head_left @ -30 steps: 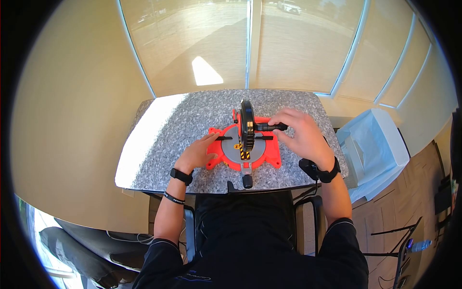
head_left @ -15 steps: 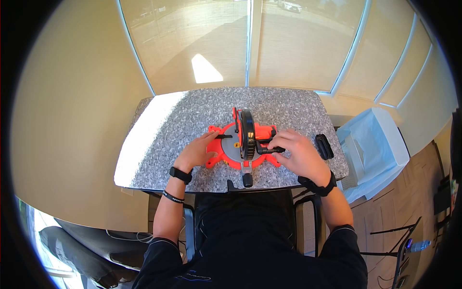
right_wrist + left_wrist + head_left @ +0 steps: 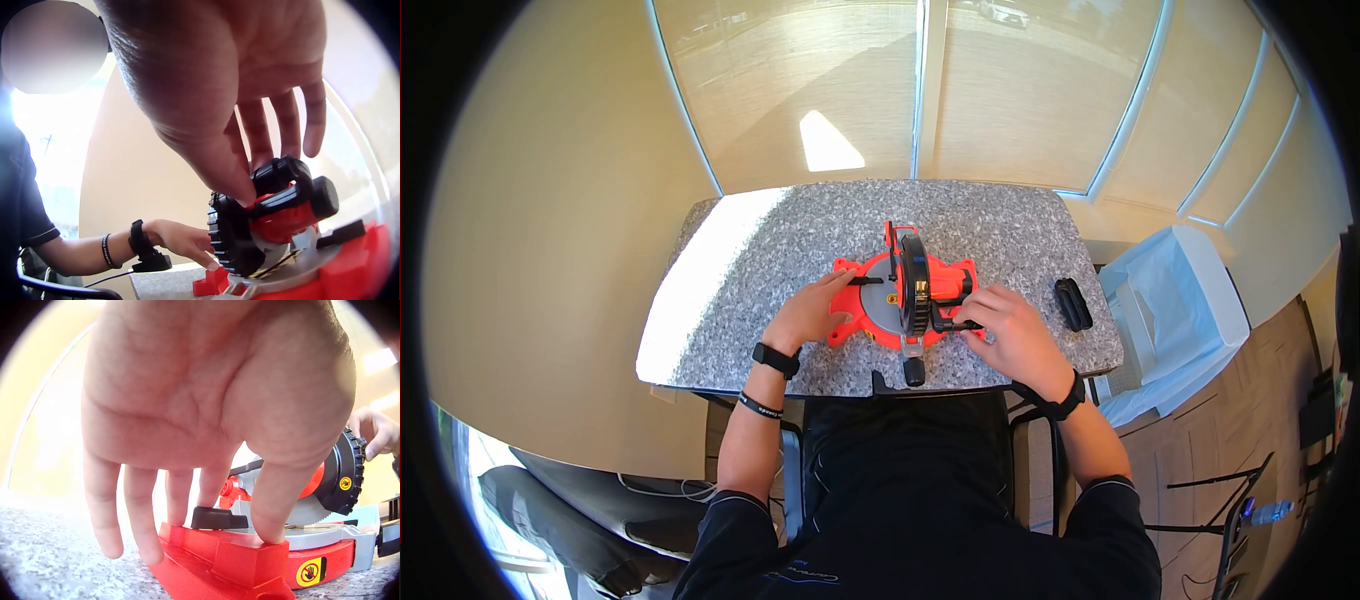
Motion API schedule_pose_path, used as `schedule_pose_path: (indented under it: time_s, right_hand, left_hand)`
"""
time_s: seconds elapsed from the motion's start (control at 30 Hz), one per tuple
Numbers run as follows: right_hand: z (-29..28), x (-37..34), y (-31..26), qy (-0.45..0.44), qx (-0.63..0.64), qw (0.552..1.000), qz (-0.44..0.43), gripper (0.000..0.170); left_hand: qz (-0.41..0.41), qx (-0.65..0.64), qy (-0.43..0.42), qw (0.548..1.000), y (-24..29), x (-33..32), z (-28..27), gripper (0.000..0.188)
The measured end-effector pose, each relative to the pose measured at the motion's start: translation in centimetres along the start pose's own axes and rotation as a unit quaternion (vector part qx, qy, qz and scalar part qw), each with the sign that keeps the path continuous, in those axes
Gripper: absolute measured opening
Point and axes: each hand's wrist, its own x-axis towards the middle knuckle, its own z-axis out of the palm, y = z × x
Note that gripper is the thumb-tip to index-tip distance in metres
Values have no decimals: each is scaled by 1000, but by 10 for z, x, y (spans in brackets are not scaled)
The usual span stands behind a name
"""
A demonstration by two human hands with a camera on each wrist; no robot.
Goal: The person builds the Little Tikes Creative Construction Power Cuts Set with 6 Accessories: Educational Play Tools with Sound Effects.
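Observation:
A toy miter saw with a red base (image 3: 250, 556), a grey round turntable (image 3: 880, 305) and a black blade guard (image 3: 915, 285) stands on the granite-patterned table. My left hand (image 3: 805, 312) rests on the base's left side. Its straight thumb presses the red edge, and its extended fingers lie beside a black clamp piece (image 3: 219, 519). My right hand (image 3: 1015, 335) pinches the black handle (image 3: 281, 172) on the saw head's right side between thumb and fingertips. The lowered grey toothed blade (image 3: 315, 511) sits close over the turntable in the left wrist view.
A black case-like object (image 3: 1073, 304) lies on the table's right side. Beyond that edge stands a bin with a pale blue liner (image 3: 1180, 300). A black knob (image 3: 914, 372) sticks out at the saw's front, near the table edge.
My right hand has come down towards me, and the saw head has swung down with its handle. The black object at the right has come into view from behind the wrist. My left hand stays put.

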Motion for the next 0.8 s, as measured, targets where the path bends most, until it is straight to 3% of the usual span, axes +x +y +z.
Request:
schedule_pose_path:
  time_s: [0.4,0.8]
  right_hand:
    - [3,-3,-4,-1,-36,999,14,23]
    - [-5,3,-15,88,-58,994,15,34]
  left_hand:
    - [-5,9,3,1000,3,-1,-1,78]
    - [-7,7,-2,1000,3,-1,0,77]
